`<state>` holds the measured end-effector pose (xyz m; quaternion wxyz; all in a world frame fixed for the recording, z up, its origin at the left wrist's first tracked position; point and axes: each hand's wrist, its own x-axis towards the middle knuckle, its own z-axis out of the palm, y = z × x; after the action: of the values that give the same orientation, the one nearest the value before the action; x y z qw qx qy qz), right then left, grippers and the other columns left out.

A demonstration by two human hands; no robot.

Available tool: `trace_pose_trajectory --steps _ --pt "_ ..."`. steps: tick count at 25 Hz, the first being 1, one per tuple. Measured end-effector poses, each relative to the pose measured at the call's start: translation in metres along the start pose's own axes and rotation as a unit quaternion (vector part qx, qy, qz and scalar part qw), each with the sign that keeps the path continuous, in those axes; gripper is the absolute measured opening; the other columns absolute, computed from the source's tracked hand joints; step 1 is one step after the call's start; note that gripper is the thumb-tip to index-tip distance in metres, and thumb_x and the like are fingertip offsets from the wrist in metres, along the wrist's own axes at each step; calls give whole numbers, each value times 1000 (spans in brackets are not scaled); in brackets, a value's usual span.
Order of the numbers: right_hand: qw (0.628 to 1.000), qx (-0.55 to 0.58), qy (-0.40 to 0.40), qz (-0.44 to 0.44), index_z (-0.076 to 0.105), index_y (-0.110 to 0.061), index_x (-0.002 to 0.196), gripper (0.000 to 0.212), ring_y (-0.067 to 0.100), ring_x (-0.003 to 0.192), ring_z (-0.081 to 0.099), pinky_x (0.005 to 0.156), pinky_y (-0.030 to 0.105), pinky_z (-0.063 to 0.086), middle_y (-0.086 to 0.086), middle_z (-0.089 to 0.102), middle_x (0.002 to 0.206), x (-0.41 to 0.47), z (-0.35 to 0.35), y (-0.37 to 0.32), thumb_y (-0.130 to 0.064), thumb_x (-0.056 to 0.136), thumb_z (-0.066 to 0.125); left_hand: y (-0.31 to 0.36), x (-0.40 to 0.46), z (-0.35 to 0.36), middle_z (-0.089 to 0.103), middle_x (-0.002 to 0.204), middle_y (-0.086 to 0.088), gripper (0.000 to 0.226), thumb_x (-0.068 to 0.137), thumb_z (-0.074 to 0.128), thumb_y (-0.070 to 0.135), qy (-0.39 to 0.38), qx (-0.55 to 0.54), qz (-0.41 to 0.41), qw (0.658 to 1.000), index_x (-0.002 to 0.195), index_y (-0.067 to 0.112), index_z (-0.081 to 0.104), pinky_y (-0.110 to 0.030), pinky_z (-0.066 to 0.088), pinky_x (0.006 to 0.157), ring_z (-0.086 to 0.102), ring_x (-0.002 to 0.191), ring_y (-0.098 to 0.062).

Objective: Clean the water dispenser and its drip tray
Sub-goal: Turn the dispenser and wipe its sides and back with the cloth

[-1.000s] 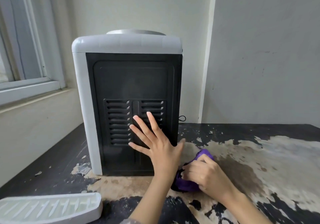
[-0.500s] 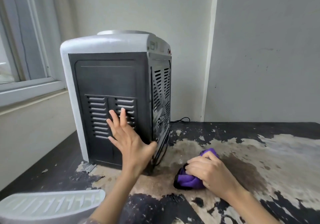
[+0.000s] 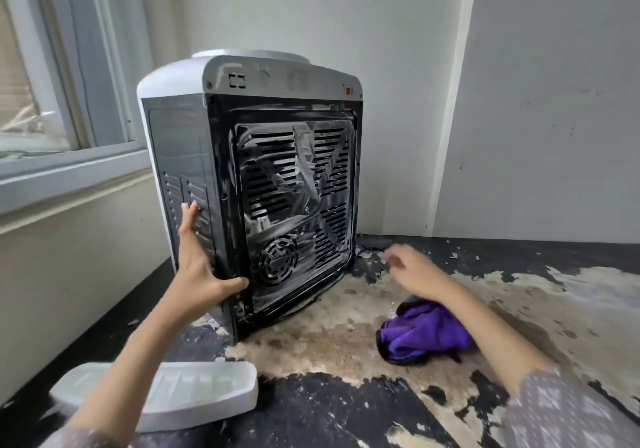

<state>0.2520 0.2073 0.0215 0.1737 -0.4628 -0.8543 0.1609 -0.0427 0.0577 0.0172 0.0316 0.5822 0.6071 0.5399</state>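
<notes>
The water dispenser (image 3: 249, 184) stands on the table (image 3: 346, 399) in the corner, with the window (image 3: 52, 101) to its left and the wall behind it. Your left hand (image 3: 199, 271) lies on its near left corner, and your right hand (image 3: 412, 267) is above the table to its right. The cloth (image 3: 422, 333) lies on the table under your right forearm, and the drip tray (image 3: 194, 392) lies before the dispenser, under your left forearm.
</notes>
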Motion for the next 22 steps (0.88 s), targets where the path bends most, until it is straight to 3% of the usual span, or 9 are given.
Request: trace_pose_trajectory --steps 2,4,7,9,11,14,17,22 --pt "991 127 38 14 35 -12 143 41 22 134 38 105 28 29 6 39 146 30 -9 -20 -23 103 35 6 -2 9 -12 157 -3 121 59 76 33 28 -3 -18 999 147 23 -6 -37 -1 120 -10 144 -9" --pt "966 253 55 21 27 -14 148 49 19 139 28 110 33 23 1 32 151 60 -9 -35 -36 104 27 16 -5 22 -8 158 0 112 69 72 53 101 -36 -49 993 149 21 0 -34 0 119 -8 145 -8" --pt "893 440 81 54 43 -24 141 56 16 134 39 112 41 28 -7 45 143 108 2 -45 -56 98 31 26 3 29 8 158 7 97 72 53 71 196 -79 -73 975 149 29 12 -42 7 119 4 145 -9" --pt "853 508 107 57 51 -21 134 55 17 125 50 109 47 35 -2 57 133 129 14 -46 -57 96 34 31 10 35 15 157 9 89 78 49 70 222 -102 -70 967 149 29 15 -43 10 119 9 145 -8" --pt "836 523 155 55 48 -16 137 51 19 127 47 111 45 33 3 53 137 135 20 -61 -47 101 29 34 18 40 18 156 11 84 82 48 66 252 -119 -71 958 149 28 16 -37 13 119 13 143 -3" --pt "829 500 244 64 35 -11 144 49 18 136 34 113 31 24 3 38 148 138 22 -78 -36 104 24 35 25 40 24 154 13 78 83 47 63 285 -126 -70 948 149 29 21 -30 16 118 18 141 0" --pt "813 488 311 65 46 -7 136 40 9 118 42 97 21 28 4 49 136 132 12 -99 -26 105 27 36 32 25 30 151 15 73 83 49 59 285 -151 -75 944 147 31 27 -24 19 114 25 137 3" --pt "797 486 349 89 52 -1 119 37 17 105 53 97 32 36 8 57 118 87 9 -118 -27 104 31 23 26 -8 50 139 8 74 79 46 71 252 -168 -66 951 141 31 39 -29 32 111 43 128 -2"
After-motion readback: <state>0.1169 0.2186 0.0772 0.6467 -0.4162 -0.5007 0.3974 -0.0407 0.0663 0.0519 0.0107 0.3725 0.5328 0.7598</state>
